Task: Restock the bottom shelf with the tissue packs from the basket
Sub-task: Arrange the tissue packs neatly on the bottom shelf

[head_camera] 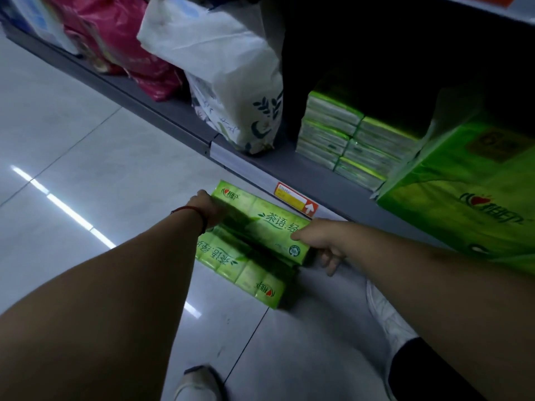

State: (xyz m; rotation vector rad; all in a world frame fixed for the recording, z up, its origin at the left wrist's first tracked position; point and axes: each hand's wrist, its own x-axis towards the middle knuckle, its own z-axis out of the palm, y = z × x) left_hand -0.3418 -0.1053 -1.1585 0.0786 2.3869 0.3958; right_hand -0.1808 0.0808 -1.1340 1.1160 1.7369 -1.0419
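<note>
A green tissue pack is held low over the floor, just in front of the bottom shelf edge. My left hand grips its left end and my right hand grips its right end. Under it a second green tissue pack lies flat on the tiled floor. On the bottom shelf, stacked green tissue packs stand behind the edge. No basket is in view.
A large green tissue bag fills the shelf at right. A white printed bag and a pink bag sit to the left on the shelf. A red-yellow price tag is on the edge. My white shoes stand on the floor.
</note>
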